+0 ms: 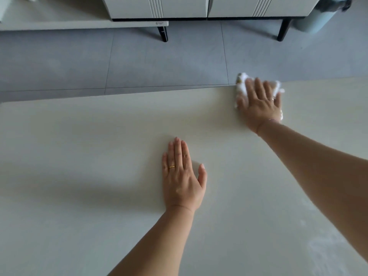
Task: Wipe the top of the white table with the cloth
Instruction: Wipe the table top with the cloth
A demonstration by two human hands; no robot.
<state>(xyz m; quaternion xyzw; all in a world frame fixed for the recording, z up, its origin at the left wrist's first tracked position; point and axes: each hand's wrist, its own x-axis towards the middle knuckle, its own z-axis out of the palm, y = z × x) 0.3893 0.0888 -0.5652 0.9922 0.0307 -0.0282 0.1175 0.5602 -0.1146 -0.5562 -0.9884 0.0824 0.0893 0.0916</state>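
Bare white table [99,136] everywhere but left hand [182,176] and cloth [242,86].

Count: 2 hands (left [182,176], right [258,102]), 1 cloth [242,84], 1 table [99,136], 2 rings, 2 cabinets, 1 bin [318,18].

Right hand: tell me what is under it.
Under the flat right hand lies a crumpled white cloth, pressed onto the smooth white table at its far edge. Only the cloth's fringes show around the fingers; its middle is covered by the palm.
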